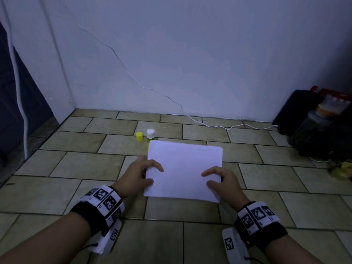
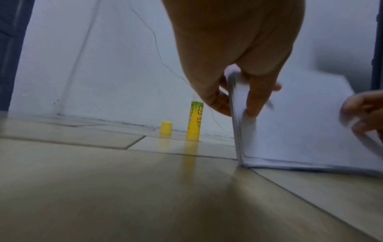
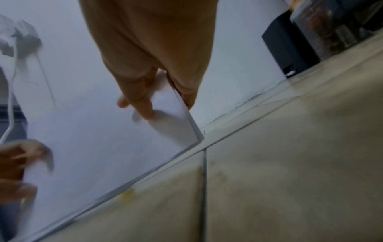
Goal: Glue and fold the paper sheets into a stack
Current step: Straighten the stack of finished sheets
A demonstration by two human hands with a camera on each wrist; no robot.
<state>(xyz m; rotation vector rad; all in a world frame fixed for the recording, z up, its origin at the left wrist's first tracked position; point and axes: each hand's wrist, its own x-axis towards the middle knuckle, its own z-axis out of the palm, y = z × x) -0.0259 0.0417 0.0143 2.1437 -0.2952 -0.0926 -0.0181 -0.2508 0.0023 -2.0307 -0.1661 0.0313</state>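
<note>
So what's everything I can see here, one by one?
paper stack: one, white, propped on its near edge on the floor, gripped at both sides
glue stick: one, yellow-green, upright behind the paper
yellow cap: one, left of the glue stick
cable: one, white, along the wall
floor: beige tiles
dark clutter: far right corner
left hand: grips the paper's left edge
right hand: grips its right edge

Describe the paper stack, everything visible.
The paper stack is plain white, several thin sheets layered, with edges showing in the wrist views. It stands tilted, its near bottom edge resting on the tiled floor, far edge raised. The left hand pinches its left side, the right hand its right. The glue stick stands just behind it.
</note>
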